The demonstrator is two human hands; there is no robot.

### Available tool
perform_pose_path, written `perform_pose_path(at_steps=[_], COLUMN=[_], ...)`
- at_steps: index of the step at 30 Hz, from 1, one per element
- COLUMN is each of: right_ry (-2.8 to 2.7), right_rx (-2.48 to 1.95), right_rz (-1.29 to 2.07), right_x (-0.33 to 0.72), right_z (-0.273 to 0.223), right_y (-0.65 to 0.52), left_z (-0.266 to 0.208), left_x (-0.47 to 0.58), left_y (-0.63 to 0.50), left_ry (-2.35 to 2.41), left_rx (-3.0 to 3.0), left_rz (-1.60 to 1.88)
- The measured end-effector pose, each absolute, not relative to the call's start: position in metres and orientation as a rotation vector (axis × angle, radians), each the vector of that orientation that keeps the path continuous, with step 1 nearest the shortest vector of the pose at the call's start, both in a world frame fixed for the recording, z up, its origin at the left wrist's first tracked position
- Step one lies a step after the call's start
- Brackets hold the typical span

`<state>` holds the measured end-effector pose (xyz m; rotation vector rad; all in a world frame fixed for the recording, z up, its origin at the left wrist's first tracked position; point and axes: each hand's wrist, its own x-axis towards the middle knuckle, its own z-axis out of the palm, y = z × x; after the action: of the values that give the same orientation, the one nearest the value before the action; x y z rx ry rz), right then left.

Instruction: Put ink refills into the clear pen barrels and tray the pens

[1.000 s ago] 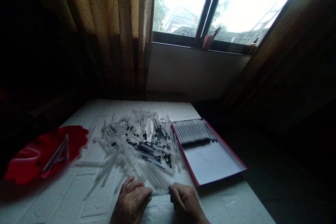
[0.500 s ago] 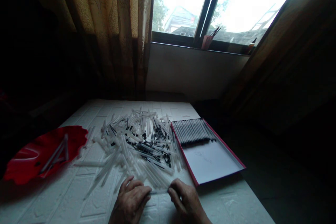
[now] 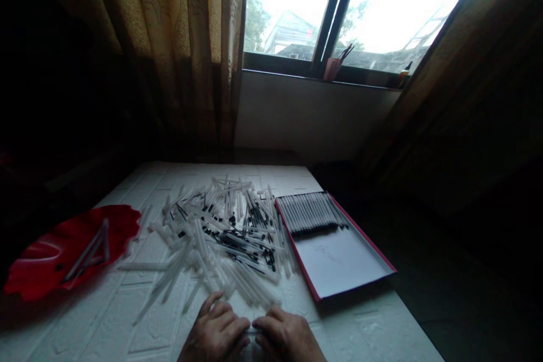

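At the table's near edge my left hand (image 3: 217, 329) and my right hand (image 3: 287, 334) are close together, thumbs and forefingers almost meeting. Both are closed on a slim clear pen, mostly hidden by the fingers. Just beyond them lies a loose pile of clear pen barrels (image 3: 248, 283), mixed with dark refills (image 3: 237, 240) and small black caps. Right of the pile, a shallow red-edged box (image 3: 352, 263) with a white bottom holds a row of clear pens with black ends (image 3: 311, 212) along its far side.
A red wavy-rimmed dish (image 3: 38, 271) with a few clear tubes stands at the left. The white table (image 3: 106, 322) has a brick pattern. Behind it are a curtain (image 3: 190, 68) and a window; a pink cup (image 3: 332, 69) with sticks rests on the sill.
My right hand has moved left and slightly nearer, closing the gap to my left hand. The thin length that showed between them is now mostly covered by the fingers.
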<state>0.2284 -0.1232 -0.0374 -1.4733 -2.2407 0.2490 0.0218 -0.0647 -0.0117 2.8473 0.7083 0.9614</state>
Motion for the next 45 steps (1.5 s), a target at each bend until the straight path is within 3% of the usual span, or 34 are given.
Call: perform_pose_path(at_steps=[5, 21, 26, 34, 45], right_ry=[-2.228, -1.860, -1.871, -1.838, -1.958], right_rx=[-1.426, -1.321, -1.352, -1.281, -1.291], right_rz=[0.180, 0.090, 0.188, 0.165, 0.171], right_x=[0.235, 0.245, 0.245, 0.244, 0.243], right_z=[-0.045, -0.077, -0.073, -0.069, -0.036], right_y=[-0.128, -0.135, -0.137, -0.137, -0.139], left_z=[-0.016, -0.023, -0.017, -0.021, -0.024], left_x=[0.006, 0.027, 0.028, 0.012, 0.014], left_y=[-0.062, -0.049, -0.049, -0.066, -0.079], left_ry=[0.799, 1.532, 1.518, 1.234, 1.124], left_rx=[2.834, 2.752, 2.771, 2.562, 2.362], left_rz=[1.060, 0.815, 0.786, 1.188, 1.160])
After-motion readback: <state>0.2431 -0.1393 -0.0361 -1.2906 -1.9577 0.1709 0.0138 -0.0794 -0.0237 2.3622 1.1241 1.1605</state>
